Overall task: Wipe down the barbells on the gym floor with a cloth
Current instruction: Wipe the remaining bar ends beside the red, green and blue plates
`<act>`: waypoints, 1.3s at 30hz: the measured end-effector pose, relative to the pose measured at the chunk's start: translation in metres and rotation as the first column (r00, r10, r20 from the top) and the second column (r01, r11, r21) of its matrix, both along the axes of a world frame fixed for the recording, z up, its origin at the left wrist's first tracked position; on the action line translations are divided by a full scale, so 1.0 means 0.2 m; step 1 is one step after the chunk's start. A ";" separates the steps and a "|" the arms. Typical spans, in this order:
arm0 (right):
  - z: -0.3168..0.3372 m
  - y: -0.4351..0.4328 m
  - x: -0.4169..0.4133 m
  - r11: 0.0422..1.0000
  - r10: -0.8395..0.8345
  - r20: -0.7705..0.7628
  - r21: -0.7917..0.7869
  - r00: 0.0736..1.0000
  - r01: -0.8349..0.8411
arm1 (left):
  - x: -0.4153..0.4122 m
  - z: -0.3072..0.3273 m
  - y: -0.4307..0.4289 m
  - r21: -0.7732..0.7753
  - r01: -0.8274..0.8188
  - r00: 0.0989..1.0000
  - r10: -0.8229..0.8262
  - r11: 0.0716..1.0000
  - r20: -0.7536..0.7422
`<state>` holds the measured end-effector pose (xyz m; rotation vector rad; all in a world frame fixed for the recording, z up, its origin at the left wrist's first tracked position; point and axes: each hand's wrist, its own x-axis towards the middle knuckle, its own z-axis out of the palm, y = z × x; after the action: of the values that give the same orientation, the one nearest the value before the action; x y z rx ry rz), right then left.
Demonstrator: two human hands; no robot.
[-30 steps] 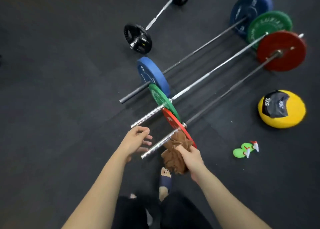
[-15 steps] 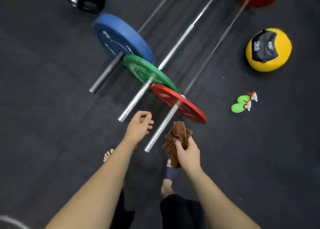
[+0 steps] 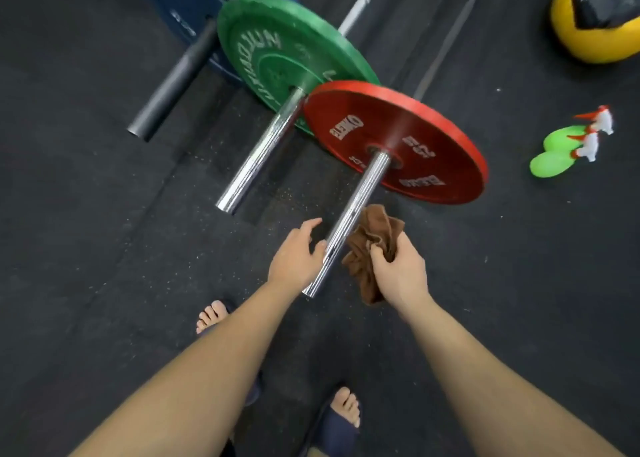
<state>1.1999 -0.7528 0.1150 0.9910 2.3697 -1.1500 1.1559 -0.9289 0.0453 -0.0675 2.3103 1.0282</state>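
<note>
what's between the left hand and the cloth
The chrome sleeve sticking out of the red plate runs between the left hand and the brown cloth, in the head view.

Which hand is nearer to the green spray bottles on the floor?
Right. The right hand, gripping the brown cloth, is below and left of the green spray bottles in the picture. The left hand is farther, beyond the chrome sleeve.

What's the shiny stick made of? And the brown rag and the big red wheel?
Shiny stick: likely chromed steel, mirror-bright with fine grooves. Brown rag: soft fuzzy fabric, crumpled in the right hand. Red wheel: looks like matte rubber, raised lettering.
</note>
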 end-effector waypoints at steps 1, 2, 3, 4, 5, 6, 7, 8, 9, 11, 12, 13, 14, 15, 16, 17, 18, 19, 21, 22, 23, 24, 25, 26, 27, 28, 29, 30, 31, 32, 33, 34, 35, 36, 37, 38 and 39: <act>-0.06 0.03 0.04 1.000 0.006 -0.016 0.005 1.000 -0.006 | 0.01 -0.08 0.04 -0.024 0.028 1.000 -0.028 0.999 -0.003; -0.11 0.05 0.07 1.000 -0.006 -0.036 0.016 0.999 0.007 | 0.01 -0.15 0.07 -0.043 0.036 0.999 -0.036 0.998 -0.005; -0.15 0.06 0.10 0.999 -0.042 -0.060 0.023 0.997 0.044 | 0.02 -0.21 0.10 -0.056 0.032 0.999 -0.033 0.998 -0.009; -0.20 0.08 0.12 0.996 -0.088 -0.088 0.025 0.992 0.091 | 0.02 -0.26 0.14 -0.063 0.021 1.000 -0.022 0.998 -0.020; -0.24 0.10 0.13 0.992 -0.120 -0.133 0.022 0.984 0.124 | 0.03 -0.30 0.17 -0.074 0.015 0.999 -0.018 0.997 -0.041; -0.27 0.11 0.14 0.991 -0.127 -0.177 0.023 0.976 0.133 | 0.04 -0.33 0.20 -0.096 0.024 0.997 -0.032 0.995 -0.076; -0.29 0.12 0.13 0.993 -0.107 -0.216 0.034 0.971 0.117 | 0.05 -0.36 0.21 -0.124 0.040 0.990 -0.056 0.992 -0.129; -0.32 0.13 0.11 0.994 -0.070 -0.252 0.061 0.965 0.087 | 0.06 -0.38 0.23 -0.143 0.053 0.981 -0.079 0.988 -0.178; -0.33 0.14 0.07 0.994 -0.028 -0.276 0.090 0.961 0.055 | 0.07 -0.40 0.23 -0.153 0.050 0.976 -0.081 0.987 -0.204; -0.35 0.16 -0.04 0.985 0.024 -0.306 0.169 0.952 0.030 | 0.06 -0.43 0.26 -0.173 0.046 0.978 -0.080 0.984 -0.192; -0.36 0.18 -0.09 0.977 0.029 -0.311 0.209 0.950 0.039 | 0.06 -0.44 0.27 -0.195 0.064 0.979 -0.100 0.979 -0.179; -0.37 0.19 -0.15 0.967 0.030 -0.319 0.249 0.947 0.054 | 0.07 -0.46 0.28 -0.225 0.087 0.974 -0.130 0.970 -0.185; -0.39 0.21 -0.20 0.956 0.036 -0.332 0.286 0.942 0.065 | 0.08 -0.48 0.29 -0.263 0.111 0.966 -0.167 0.959 -0.200; -0.41 0.21 -0.24 0.945 0.050 -0.346 0.319 0.937 0.068 | 0.09 -0.49 0.28 -0.294 0.126 0.958 -0.193 0.947 -0.211; -0.43 0.21 -0.29 0.936 0.075 -0.363 0.348 0.929 0.060 | 0.08 -0.50 0.28 -0.304 0.124 0.956 -0.196 0.945 -0.219; -0.46 0.21 -0.33 0.926 0.092 -0.373 0.372 0.923 0.058 | 0.08 -0.52 0.26 -0.299 0.135 0.958 -0.202 0.945 -0.206; -0.48 0.22 -0.38 0.918 0.101 -0.385 0.393 0.917 0.064 | 0.08 -0.52 0.26 -0.289 0.145 0.958 -0.207 0.946 -0.197; -0.51 0.23 -0.45 0.908 0.119 -0.399 0.414 0.909 0.063 | 0.07 -0.52 0.27 -0.286 0.155 0.957 -0.216 0.945 -0.194; -0.55 0.23 -0.58 0.895 0.161 -0.392 0.444 0.906 0.034 | 0.05 -0.52 0.27 -0.246 0.148 0.960 -0.199 0.958 -0.196; -0.58 0.23 -0.62 0.883 0.203 -0.369 0.469 0.907 -0.006 | 0.04 -0.52 0.27 -0.226 0.135 0.962 -0.182 0.965 -0.202; -0.62 0.21 -0.64 0.872 0.246 -0.345 0.486 0.906 -0.051 | 0.05 -0.53 0.26 -0.217 0.126 0.964 -0.170 0.968 -0.203; -0.67 0.22 -0.65 0.865 0.272 -0.333 0.497 0.903 -0.077 | 0.06 -0.53 0.25 -0.206 0.121 0.963 -0.164 0.971 -0.212; -0.71 0.22 -0.66 0.865 0.275 -0.326 0.494 0.904 -0.085 | 0.06 -0.53 0.25 -0.194 0.123 0.963 -0.165 0.973 -0.215; -0.74 0.23 -0.66 0.876 0.256 -0.318 0.476 0.913 -0.080 | 0.06 -0.53 0.25 -0.187 0.133 0.962 -0.172 0.973 -0.211; -0.76 0.24 -0.67 0.890 0.234 -0.321 0.450 0.918 -0.070 | 0.06 -0.53 0.24 -0.179 0.133 0.960 -0.172 0.975 -0.221; -0.78 0.24 -0.69 0.905 0.216 -0.322 0.421 0.922 -0.066 | 0.05 -0.54 0.23 -0.164 0.123 0.956 -0.161 0.979 -0.243; -0.80 0.25 -0.69 0.913 0.210 -0.315 0.402 0.926 -0.071 | 0.06 -0.56 0.24 -0.141 0.111 0.957 -0.144 0.984 -0.251; -0.80 0.26 -0.70 0.915 0.215 -0.319 0.396 0.923 -0.076 | 0.05 -0.57 0.24 -0.118 0.102 0.957 -0.129 0.988 -0.259; -0.81 0.27 -0.70 0.919 0.217 -0.336 0.387 0.917 -0.076 | 0.05 -0.58 0.24 -0.096 0.100 0.954 -0.123 0.990 -0.273; -0.81 0.28 -0.70 0.920 0.222 -0.349 0.383 0.910 -0.078 | 0.06 -0.59 0.23 -0.081 0.099 0.952 -0.118 0.992 -0.282; -0.81 0.29 -0.71 0.920 0.230 -0.360 0.383 0.904 -0.082 | 0.06 -0.60 0.23 -0.067 0.089 0.951 -0.105 0.994 -0.292; -0.81 0.29 -0.71 0.922 0.230 -0.363 0.378 0.903 -0.083 | 0.05 -0.61 0.22 -0.049 0.081 0.949 -0.092 0.996 -0.301; -0.80 0.29 -0.70 0.926 0.224 -0.358 0.367 0.907 -0.084 | 0.06 -0.61 0.23 -0.026 0.073 0.951 -0.077 0.997 -0.299; -0.80 0.29 -0.70 0.931 0.217 -0.359 0.356 0.908 -0.082 | 0.06 -0.60 0.23 -0.006 0.061 0.954 -0.060 0.998 -0.293; -0.79 0.28 -0.68 0.935 0.209 -0.364 0.346 0.908 -0.077 | 0.07 -0.58 0.22 0.016 0.046 0.959 -0.040 0.999 -0.280; -0.78 0.28 -0.66 0.938 0.207 -0.365 0.339 0.908 -0.077 | 0.08 -0.56 0.23 0.040 0.033 0.964 -0.021 0.999 -0.266; -0.77 0.27 -0.63 0.938 0.213 -0.360 0.335 0.909 -0.087 | 0.09 -0.54 0.22 0.056 0.025 0.967 -0.010 0.998 -0.253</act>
<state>1.0741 -0.6985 -0.0389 0.6917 2.9628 -1.0081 1.1741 -0.8842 -0.0635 0.1140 2.5011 1.1518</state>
